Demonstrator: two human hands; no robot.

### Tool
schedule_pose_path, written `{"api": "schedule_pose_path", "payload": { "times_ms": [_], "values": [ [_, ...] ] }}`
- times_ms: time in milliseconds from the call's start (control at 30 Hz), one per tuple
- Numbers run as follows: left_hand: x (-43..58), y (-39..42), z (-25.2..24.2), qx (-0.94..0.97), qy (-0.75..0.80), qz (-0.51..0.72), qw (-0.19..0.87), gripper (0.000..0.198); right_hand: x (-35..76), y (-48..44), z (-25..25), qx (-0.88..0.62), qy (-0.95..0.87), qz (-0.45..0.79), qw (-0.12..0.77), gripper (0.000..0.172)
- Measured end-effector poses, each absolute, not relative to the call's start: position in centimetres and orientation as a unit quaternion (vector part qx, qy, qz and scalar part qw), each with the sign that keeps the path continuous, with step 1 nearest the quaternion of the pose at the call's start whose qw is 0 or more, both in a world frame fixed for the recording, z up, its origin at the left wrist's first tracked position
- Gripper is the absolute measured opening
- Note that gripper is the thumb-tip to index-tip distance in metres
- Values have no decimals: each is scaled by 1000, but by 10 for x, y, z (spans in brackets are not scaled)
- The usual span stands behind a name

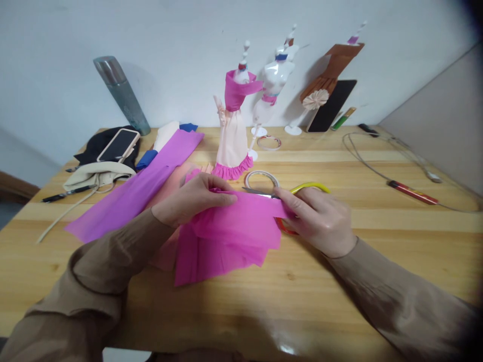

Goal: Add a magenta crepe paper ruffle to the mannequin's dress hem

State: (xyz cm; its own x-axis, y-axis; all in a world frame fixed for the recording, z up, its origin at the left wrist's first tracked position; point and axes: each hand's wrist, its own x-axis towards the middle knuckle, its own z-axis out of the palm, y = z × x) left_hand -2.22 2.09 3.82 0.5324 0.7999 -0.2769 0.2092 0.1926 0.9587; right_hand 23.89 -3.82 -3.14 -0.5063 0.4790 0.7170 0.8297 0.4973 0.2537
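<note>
My left hand (199,196) pinches the top edge of a bright pink sheet (230,226) that looks like crepe paper, with thumb above and fingers behind. Folded in layers, the sheet hangs down over the table. My right hand (319,216) is closed around scissors (311,186) with yellow and red-orange handles. Their blades point left along the sheet's upper edge, and the right end of the sheet lies at my right thumb and fingers. Just behind the blades is a roll of tape (262,173). A small dress form (236,115) in a pink and cream dress stands beyond my hands.
Purple paper (151,181) stretches across the left, near a phone (118,145) and a pen (70,193). A bottle (123,95), a white dress form (277,75), a brown-dressed form (334,65) and a dark tablet (332,108) stand at the wall. A red tool (413,192) with a cable lies right.
</note>
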Motion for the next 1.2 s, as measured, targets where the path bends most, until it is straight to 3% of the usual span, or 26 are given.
{"api": "schedule_pose_path", "payload": {
  "times_ms": [433,767,1200],
  "values": [
    [-22,21,38,614,435,231,617,10,244,-40,-36,-397,-824,-295,277,41],
    [-23,22,35,622,425,224,618,10,236,-39,-27,-395,-820,-288,296,27],
    [-27,25,32,700,396,196,562,11,238,-38,-23,-386,-825,-282,301,30]
  ]
}}
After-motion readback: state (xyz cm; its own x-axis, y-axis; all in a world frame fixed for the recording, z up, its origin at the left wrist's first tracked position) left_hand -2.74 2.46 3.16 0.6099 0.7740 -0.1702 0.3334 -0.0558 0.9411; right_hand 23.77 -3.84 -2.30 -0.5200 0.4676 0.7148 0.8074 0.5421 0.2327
